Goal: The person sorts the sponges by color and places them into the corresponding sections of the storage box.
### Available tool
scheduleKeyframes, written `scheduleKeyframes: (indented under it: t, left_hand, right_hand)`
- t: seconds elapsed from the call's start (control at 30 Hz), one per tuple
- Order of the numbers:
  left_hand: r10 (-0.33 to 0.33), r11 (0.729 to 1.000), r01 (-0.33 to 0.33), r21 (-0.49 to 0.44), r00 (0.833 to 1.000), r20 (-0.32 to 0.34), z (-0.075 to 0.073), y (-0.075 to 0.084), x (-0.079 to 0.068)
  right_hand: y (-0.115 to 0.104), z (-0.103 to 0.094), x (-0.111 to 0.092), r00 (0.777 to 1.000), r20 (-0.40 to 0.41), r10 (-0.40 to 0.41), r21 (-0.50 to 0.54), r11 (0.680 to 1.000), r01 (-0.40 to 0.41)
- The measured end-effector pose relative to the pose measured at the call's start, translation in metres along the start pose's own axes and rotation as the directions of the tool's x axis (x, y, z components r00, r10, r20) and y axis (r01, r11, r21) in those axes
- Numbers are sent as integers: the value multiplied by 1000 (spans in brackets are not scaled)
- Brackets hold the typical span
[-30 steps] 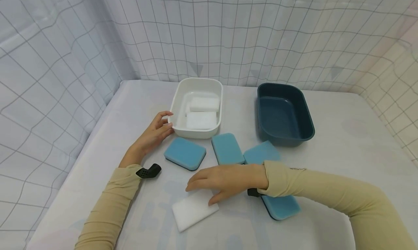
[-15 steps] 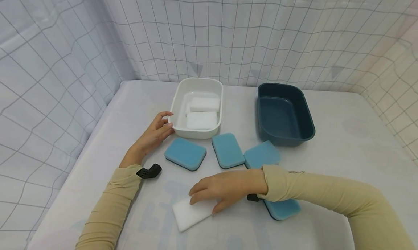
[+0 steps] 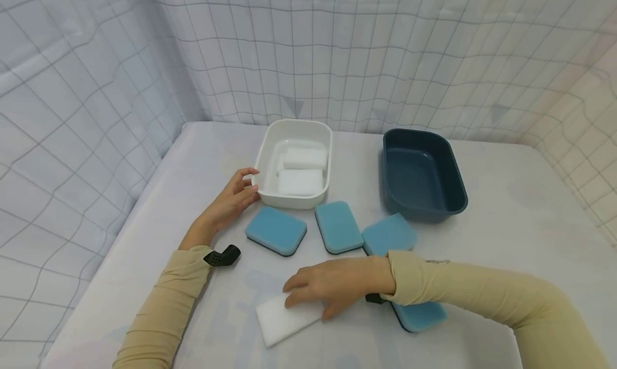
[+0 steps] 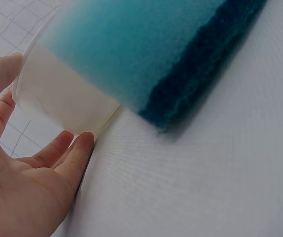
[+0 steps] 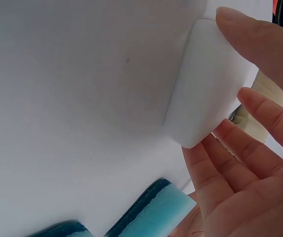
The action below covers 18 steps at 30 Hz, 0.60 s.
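Note:
A white sponge block [image 3: 284,323] lies flat on the table at the front. My right hand [image 3: 332,283] reaches over it from the right and holds it, thumb on its near edge and fingertips on the opposite side. In the right wrist view the white block [image 5: 200,84] sits between thumb and fingers. My left hand [image 3: 231,200] touches the left side of a white bin [image 3: 289,202], its fingers loosely spread at the rim and wall. Two white blocks [image 3: 301,181] show inside that bin. Close to the left hand is a blue sponge [image 3: 276,230] with a dark underside.
Another blue sponge [image 3: 339,227] lies below the white bin. Further right, a third blue sponge [image 3: 389,234] and one more blue sponge [image 3: 420,316] are partly covered by the right forearm. A dark blue bin [image 3: 424,215] stands at the back right. Gridded cloth walls [image 3: 308,53] enclose the table.
My right hand has shifted slightly down and right, its fingers settling around the white block. The left hand stays at the white bin. The whole head view has tilted a little upward.

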<state>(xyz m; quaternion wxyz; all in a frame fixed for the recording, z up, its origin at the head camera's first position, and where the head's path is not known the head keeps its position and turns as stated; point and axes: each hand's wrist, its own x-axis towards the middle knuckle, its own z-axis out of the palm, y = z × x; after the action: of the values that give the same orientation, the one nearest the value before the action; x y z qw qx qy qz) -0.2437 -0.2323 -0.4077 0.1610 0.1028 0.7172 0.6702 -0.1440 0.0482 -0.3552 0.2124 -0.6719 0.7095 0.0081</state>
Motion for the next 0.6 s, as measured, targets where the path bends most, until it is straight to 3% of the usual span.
scheduleKeyframes:
  t: [0.6]
  left_hand:
    - [-9, 1000, 9, -16, 1000, -10, 3, 1, -1]
  right_hand:
    - [0, -2, -7, 995, -81, -66, -27, 998, 64]
